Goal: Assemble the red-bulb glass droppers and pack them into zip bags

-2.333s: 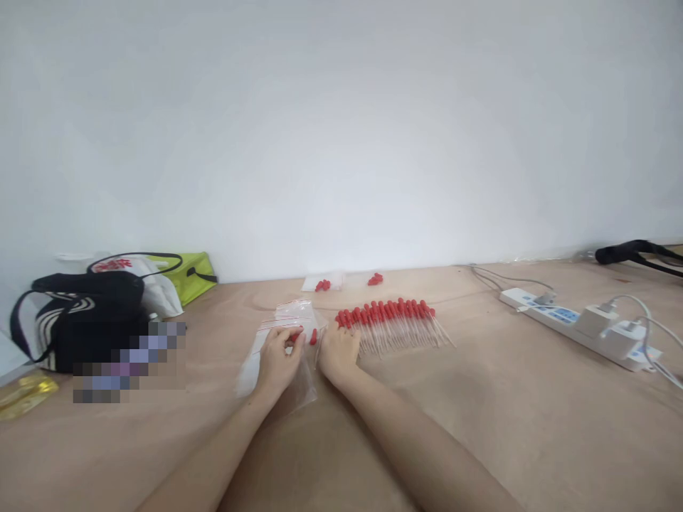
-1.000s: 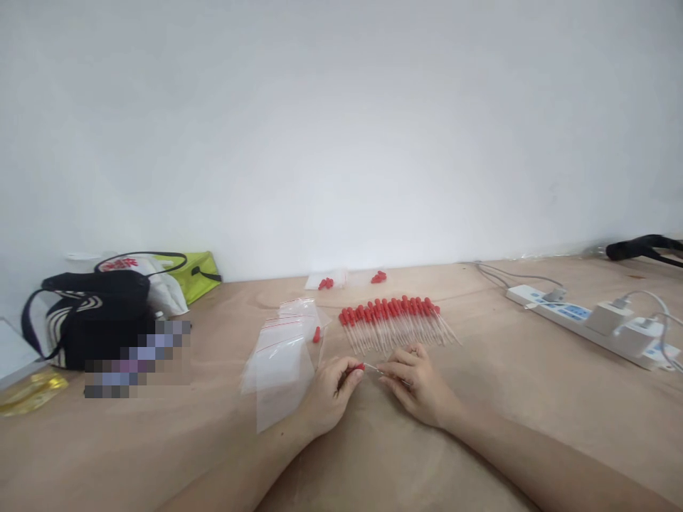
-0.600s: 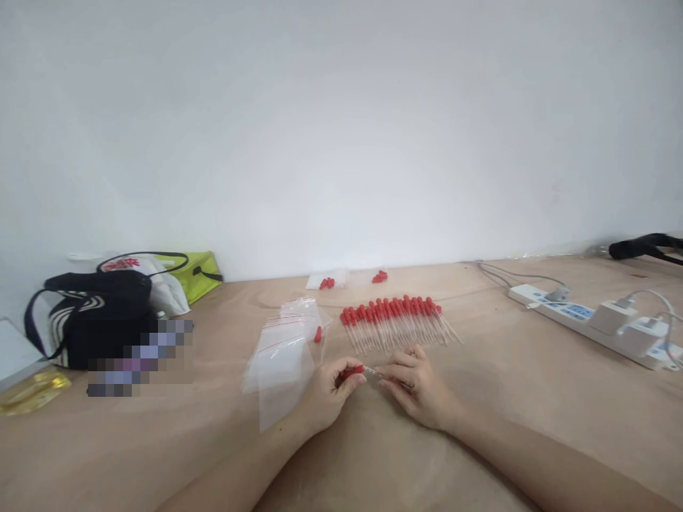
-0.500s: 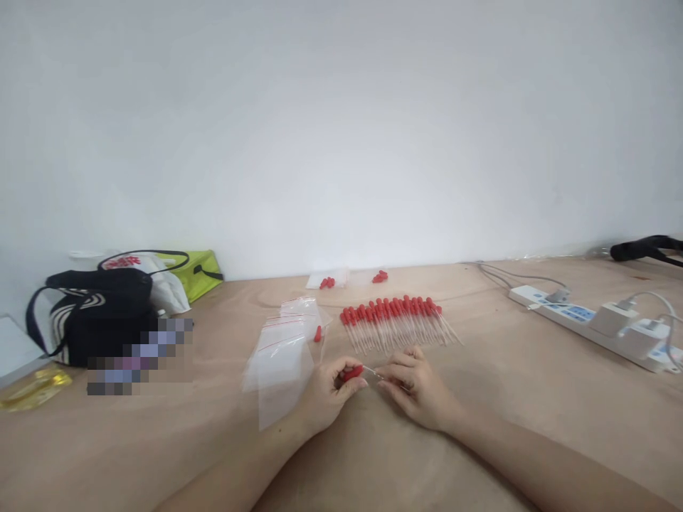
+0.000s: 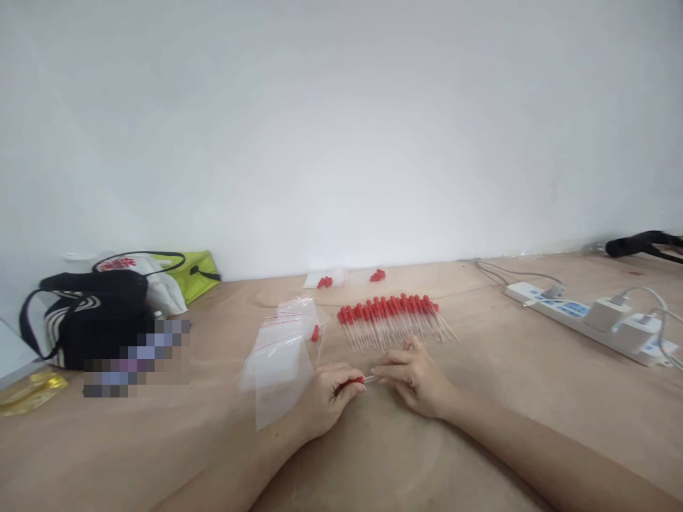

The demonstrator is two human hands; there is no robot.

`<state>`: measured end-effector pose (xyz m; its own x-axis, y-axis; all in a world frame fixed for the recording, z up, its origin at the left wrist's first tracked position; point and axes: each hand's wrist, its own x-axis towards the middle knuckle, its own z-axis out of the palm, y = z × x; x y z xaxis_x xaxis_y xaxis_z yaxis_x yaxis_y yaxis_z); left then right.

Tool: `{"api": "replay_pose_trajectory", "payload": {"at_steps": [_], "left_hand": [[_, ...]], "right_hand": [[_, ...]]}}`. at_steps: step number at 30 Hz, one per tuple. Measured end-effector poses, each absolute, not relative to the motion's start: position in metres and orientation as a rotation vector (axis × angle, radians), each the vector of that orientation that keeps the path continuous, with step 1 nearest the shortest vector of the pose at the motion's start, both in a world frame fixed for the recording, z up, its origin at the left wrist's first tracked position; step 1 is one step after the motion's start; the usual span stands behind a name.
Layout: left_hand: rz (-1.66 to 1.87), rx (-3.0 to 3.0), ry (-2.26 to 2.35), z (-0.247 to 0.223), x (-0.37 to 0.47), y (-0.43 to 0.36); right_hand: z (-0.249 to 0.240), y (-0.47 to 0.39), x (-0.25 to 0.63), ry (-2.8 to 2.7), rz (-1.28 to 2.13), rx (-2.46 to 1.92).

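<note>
Close in front of me, my left hand (image 5: 331, 391) pinches a red rubber bulb (image 5: 356, 382) between thumb and fingers, which partly hide it. A thin clear dropper tube (image 5: 369, 379) runs from the bulb's end towards my right hand (image 5: 410, 378). The fingertips of that hand are closed around the tube's other end. Just beyond my hands, several droppers with red bulbs (image 5: 392, 306) lie side by side in a row, tubes pointing towards me. A loose red bulb (image 5: 315, 333) rests beside the clear zip bags (image 5: 277, 359), left of the row.
Two small groups of red bulbs, one left (image 5: 325, 282) and one right (image 5: 378, 274), lie near the wall. At left stand a black bag (image 5: 101, 320) and a lime-green bag (image 5: 200, 274). A white power strip (image 5: 565, 311) with plugs and cables lies at right.
My right hand has shifted slightly left, bringing its fingertips nearer the bulb in my left hand. My left fingers now cover more of the bulb. The view has moved slightly.
</note>
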<state>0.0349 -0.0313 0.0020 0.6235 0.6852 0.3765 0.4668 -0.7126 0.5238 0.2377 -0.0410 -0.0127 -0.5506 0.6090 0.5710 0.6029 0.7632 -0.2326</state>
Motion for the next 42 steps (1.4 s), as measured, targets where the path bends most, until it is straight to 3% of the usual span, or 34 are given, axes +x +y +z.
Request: {"api": "replay_pose_trajectory", "payload": {"at_steps": [6,19,24,31,36,42], "left_hand": [[0.743,2.641,0.937,0.002,0.036,-0.034],[0.782,2.833,0.774,-0.004,0.033,-0.025],[0.810,2.936,0.782,0.002,0.029,-0.014],[1.139,2.649,1.421,0.002,0.008,0.004],[1.026,2.382,1.878,-0.001,-0.013,0.026],[0.874,2.371,1.932,-0.001,-0.015,0.026]], "right_hand": [[-0.016,-0.044,0.230,-2.322,-0.103,-0.892],[-0.017,-0.054,0.211,-2.239,0.146,-1.125],[-0.004,-0.058,0.207,-2.295,0.051,-1.280],[0.002,-0.026,0.211,-1.960,0.340,-1.517],[0.004,0.021,0.196,-1.656,0.272,-1.757],[0.005,0.044,0.171,-1.692,0.136,-1.987]]}}
